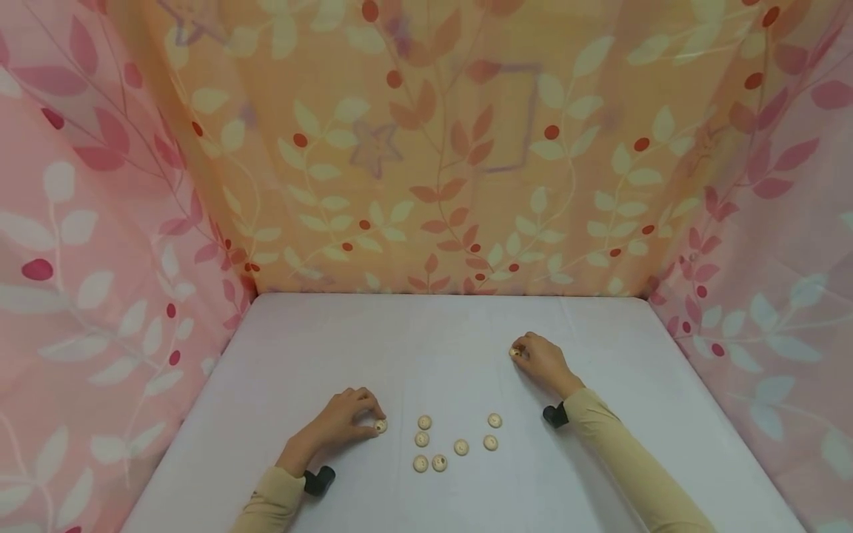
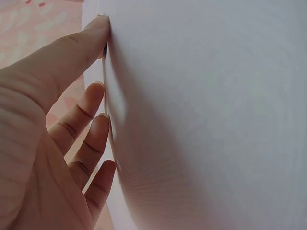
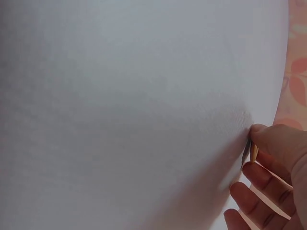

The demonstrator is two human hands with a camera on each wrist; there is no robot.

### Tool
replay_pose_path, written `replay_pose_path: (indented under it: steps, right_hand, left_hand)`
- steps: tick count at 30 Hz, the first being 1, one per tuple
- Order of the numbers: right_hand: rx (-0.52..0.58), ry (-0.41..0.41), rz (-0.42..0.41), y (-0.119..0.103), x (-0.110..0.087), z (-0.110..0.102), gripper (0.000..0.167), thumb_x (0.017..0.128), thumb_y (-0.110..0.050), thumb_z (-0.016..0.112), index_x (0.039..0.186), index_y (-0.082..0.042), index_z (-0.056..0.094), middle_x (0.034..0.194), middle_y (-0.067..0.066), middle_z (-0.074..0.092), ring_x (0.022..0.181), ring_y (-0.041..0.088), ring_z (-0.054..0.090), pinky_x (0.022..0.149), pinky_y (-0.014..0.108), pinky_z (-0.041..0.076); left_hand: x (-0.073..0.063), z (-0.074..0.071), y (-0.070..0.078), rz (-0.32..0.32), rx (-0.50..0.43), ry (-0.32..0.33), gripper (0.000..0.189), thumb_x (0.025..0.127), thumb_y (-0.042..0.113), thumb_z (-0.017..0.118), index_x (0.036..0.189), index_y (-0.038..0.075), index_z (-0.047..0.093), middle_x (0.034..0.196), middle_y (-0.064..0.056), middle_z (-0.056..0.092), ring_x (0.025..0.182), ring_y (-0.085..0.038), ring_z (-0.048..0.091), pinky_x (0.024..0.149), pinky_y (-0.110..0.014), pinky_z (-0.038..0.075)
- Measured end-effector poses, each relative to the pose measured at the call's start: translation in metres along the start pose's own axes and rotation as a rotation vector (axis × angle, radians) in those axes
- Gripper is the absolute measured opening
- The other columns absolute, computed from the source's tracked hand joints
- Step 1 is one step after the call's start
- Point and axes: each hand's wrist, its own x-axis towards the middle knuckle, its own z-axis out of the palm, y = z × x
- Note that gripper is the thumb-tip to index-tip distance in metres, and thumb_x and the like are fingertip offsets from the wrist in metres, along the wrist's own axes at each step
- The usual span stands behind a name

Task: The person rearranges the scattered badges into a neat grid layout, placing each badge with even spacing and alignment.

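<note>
Protruding from right grip (image 1: 544,363): button (image 1: 514,353)

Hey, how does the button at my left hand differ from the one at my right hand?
The left button at your left hand is nearer you; the right button at your right hand is farther out. The left button sits left of the loose buttons; the right button is beyond them. Both look pale and are pinched by a hand.

White table (image 1: 346,333); leaf-print curtains (image 1: 426,126) behind, both sides.
</note>
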Motion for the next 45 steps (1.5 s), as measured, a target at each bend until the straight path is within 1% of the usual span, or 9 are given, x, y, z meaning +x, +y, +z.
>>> replay_pose_path:
  steps: [7,13,17,22,28,31,37,41,45]
  right_hand:
    - [0.005,0.003,0.006,0.002,0.001,-0.002,0.018,0.082,-0.023,0.069,0.093,-0.009,0.069,0.084,0.001,0.057,0.069,0.014,0.054,0.060,0.034,0.045]
    - [0.016,-0.014,0.007,0.004,0.003,-0.003,0.020,0.082,-0.023,0.069,0.097,-0.009,0.068,0.087,0.002,0.057,0.067,0.013,0.050,0.058,0.030,0.041]
    - [0.024,-0.023,0.006,0.004,0.004,-0.004,0.022,0.082,-0.023,0.069,0.098,-0.008,0.068,0.087,0.003,0.057,0.067,0.013,0.049,0.057,0.029,0.040]
    - [0.044,-0.023,0.020,0.003,0.003,-0.006,0.023,0.081,-0.023,0.071,0.098,-0.009,0.068,0.088,0.003,0.058,0.068,0.013,0.050,0.057,0.029,0.040]
    - [0.056,-0.039,0.043,0.002,0.000,-0.010,0.027,0.081,-0.024,0.071,0.103,-0.009,0.066,0.090,0.004,0.060,0.071,0.014,0.053,0.059,0.030,0.041]
    - [0.057,-0.038,0.050,0.001,-0.003,-0.011,0.027,0.080,-0.022,0.071,0.104,-0.009,0.066,0.090,0.004,0.060,0.074,0.015,0.055,0.061,0.033,0.043]
    - [0.085,-0.004,0.031,-0.004,-0.010,-0.009,0.024,0.078,-0.016,0.069,0.101,-0.012,0.068,0.089,0.002,0.058,0.075,0.016,0.056,0.062,0.035,0.045]
    - [0.094,0.012,-0.001,-0.008,-0.016,-0.007,0.022,0.079,-0.017,0.070,0.101,-0.013,0.068,0.089,0.000,0.058,0.076,0.014,0.056,0.064,0.034,0.045]
    - [0.101,0.022,-0.027,-0.013,-0.022,-0.008,0.022,0.079,-0.018,0.071,0.100,-0.013,0.069,0.087,-0.002,0.058,0.075,0.013,0.056,0.063,0.032,0.044]
  left_hand:
    - [-0.001,0.004,0.001,-0.006,-0.006,0.019,0.020,0.078,0.033,0.073,0.095,0.029,0.064,0.102,0.015,0.053,0.096,-0.010,0.046,0.085,-0.041,0.035]
    - [0.000,0.002,0.001,0.007,-0.022,0.025,0.020,0.077,0.031,0.073,0.095,0.028,0.065,0.102,0.013,0.054,0.095,-0.011,0.046,0.083,-0.040,0.035]
    - [0.000,0.001,0.001,0.005,-0.022,0.016,0.020,0.077,0.031,0.073,0.095,0.028,0.064,0.102,0.013,0.054,0.096,-0.012,0.047,0.083,-0.041,0.035]
    - [0.002,0.001,0.000,-0.012,-0.036,0.001,0.020,0.078,0.032,0.073,0.095,0.029,0.064,0.103,0.013,0.054,0.097,-0.012,0.046,0.085,-0.042,0.034]
    - [0.003,0.001,0.002,-0.004,-0.037,0.008,0.019,0.077,0.031,0.074,0.093,0.028,0.064,0.102,0.012,0.055,0.096,-0.013,0.047,0.086,-0.045,0.034]
    - [0.004,0.000,0.002,-0.003,-0.035,-0.002,0.019,0.077,0.029,0.074,0.093,0.027,0.064,0.102,0.011,0.055,0.096,-0.014,0.047,0.086,-0.045,0.034]
    - [0.005,-0.004,0.002,-0.015,-0.033,-0.030,0.018,0.077,0.029,0.074,0.092,0.027,0.064,0.102,0.009,0.056,0.095,-0.015,0.047,0.084,-0.044,0.034]
    - [0.006,-0.005,0.001,-0.018,-0.027,-0.039,0.018,0.075,0.031,0.075,0.089,0.029,0.064,0.102,0.011,0.056,0.094,-0.014,0.047,0.083,-0.043,0.034]
    - [0.007,-0.005,0.000,-0.005,-0.032,-0.033,0.018,0.074,0.031,0.076,0.088,0.028,0.064,0.100,0.011,0.056,0.094,-0.015,0.049,0.083,-0.044,0.034]
